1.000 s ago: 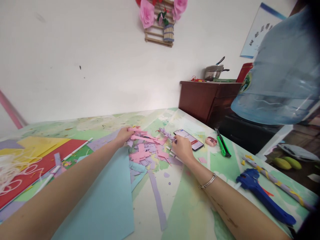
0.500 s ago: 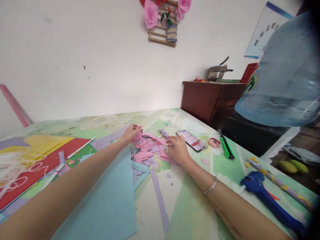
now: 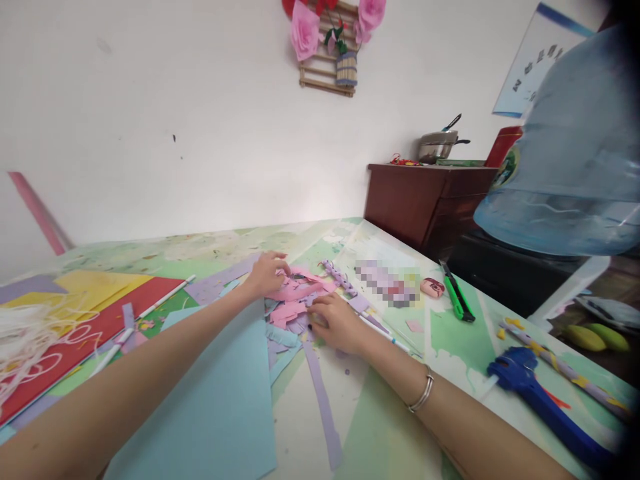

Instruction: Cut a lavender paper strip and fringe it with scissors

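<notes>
A loose heap of pink, purple and light blue paper scraps (image 3: 290, 312) lies on the table between my two hands. At its far left edge, my left hand (image 3: 269, 273) rests with curved fingers apart, touching the scraps. My right hand (image 3: 334, 325) curls along the near right side of the heap, thumb and fingers apart. Neither hand shows anything gripped. Under my left forearm spreads a large light blue sheet (image 3: 220, 400). A long purple paper strip (image 3: 323, 407) runs from the heap toward me. Behind my right hand lie a purple decorated stick (image 3: 340, 277) and a white stick (image 3: 383, 333).
To the right are a green utility knife (image 3: 457, 293), a small pink case (image 3: 432, 287), a blue glue gun (image 3: 545, 400) and a yellow-and-purple stick (image 3: 565, 367). Coloured sheets (image 3: 145, 297) and white string (image 3: 35, 340) lie left. A water bottle (image 3: 575, 160) stands beyond the table.
My right hand has moved left and nearer, pressing the heap's right side inward and uncovering the sticks behind it. My left hand has shifted slightly, staying at the heap's far left edge.
</notes>
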